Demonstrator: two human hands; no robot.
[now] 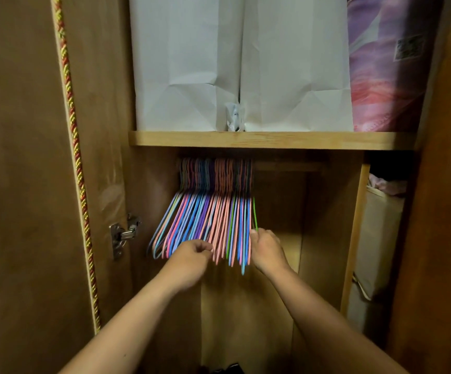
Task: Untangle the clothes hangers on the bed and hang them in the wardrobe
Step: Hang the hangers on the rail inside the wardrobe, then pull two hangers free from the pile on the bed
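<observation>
1. the view looks into an open wooden wardrobe (pixel 327 265); its door (pixel 24 184) stands open on the left, with a metal hinge (pixel 123 234) on the inner edge and a red-and-yellow twisted cord (pixel 75 147) running down its face.
2. a wooden shelf (pixel 273 140) crosses the upper part; on it stand two white paper bags (pixel 240 63) side by side, touching, and just right of them a purple and pink printed package (pixel 386 66); further right, behind a wooden divider (pixel 354 238), sits a beige fabric box (pixel 378 238).
3. the hangers (pixel 208 211) hang in a tight row from a rail (pixel 286 166) under the shelf, packed toward the left; they are thin and coated in pink, blue, purple, light blue and green; their hooks are in shadow.
4. the left hand (pixel 192 256) has fingers curled, pinching the lower ends of the middle hangers; the right hand (pixel 266 247) has fingers curled at the right end of the row, its fingertips on a green hanger (pixel 254 214).
</observation>
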